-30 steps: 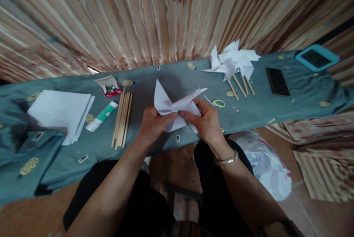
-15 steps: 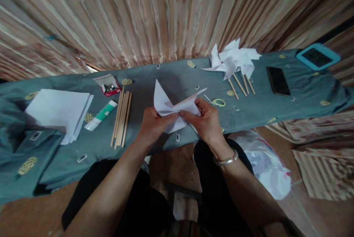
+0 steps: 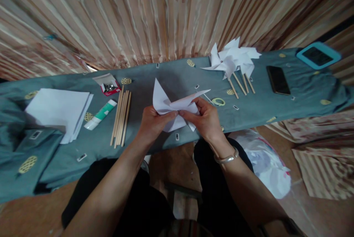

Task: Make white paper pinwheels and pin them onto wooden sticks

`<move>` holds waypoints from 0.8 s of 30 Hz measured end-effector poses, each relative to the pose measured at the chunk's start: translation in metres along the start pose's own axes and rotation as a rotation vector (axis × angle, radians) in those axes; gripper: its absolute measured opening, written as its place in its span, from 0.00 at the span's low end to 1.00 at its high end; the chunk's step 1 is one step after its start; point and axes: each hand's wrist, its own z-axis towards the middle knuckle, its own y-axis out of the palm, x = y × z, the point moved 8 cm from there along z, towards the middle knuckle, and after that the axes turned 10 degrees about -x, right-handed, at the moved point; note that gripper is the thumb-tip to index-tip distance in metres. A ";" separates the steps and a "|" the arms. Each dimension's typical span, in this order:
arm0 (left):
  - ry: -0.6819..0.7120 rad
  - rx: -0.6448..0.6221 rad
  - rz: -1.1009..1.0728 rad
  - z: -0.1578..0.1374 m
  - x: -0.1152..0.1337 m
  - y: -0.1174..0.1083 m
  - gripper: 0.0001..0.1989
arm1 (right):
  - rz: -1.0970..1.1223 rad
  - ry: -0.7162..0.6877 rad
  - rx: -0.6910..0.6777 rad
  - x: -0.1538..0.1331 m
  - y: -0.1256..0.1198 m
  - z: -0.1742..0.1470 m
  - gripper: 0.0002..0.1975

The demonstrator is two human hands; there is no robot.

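Observation:
A white paper pinwheel (image 3: 163, 98) with raised, folded points is held over the table's near edge. My left hand (image 3: 155, 121) is closed on its left side, thumb pressed at the centre. On the opposite side my right hand (image 3: 203, 117) grips the paper, its thumb meeting the left one at the middle. Whatever lies under the thumbs at the centre is mostly hidden. Scissors (image 3: 218, 101) with yellow-green handles lie just beyond my right hand. Left of my hands is a row of thin wooden sticks (image 3: 121, 117).
On the cloth-covered table (image 3: 149, 78) are a stack of white paper (image 3: 58, 111), a glue tube (image 3: 101, 114), and a small box of metal pins (image 3: 107, 86). Farther right lie several pinwheels on sticks (image 3: 232, 62), a phone (image 3: 278, 80) and a blue-framed device (image 3: 318, 56). A plastic bag (image 3: 262, 163) rests on the floor.
Both thumbs have closed in over the pinwheel's centre, covering the small shiny spot that showed there. The right paper point has tipped lower and farther right.

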 end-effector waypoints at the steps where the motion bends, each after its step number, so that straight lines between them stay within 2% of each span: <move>1: 0.000 0.005 -0.009 0.000 0.000 0.000 0.10 | 0.001 -0.001 0.000 0.000 0.000 0.000 0.14; 18: -0.073 0.006 -0.078 -0.014 -0.008 -0.006 0.12 | -0.021 0.016 -0.065 0.005 0.010 -0.003 0.15; 21: -0.070 -0.008 -0.054 -0.015 -0.005 -0.007 0.14 | -0.031 -0.004 -0.044 0.003 0.009 -0.003 0.15; 24: -0.007 -0.036 -0.063 -0.014 0.006 -0.013 0.20 | -0.072 -0.037 -0.001 -0.003 0.001 -0.005 0.14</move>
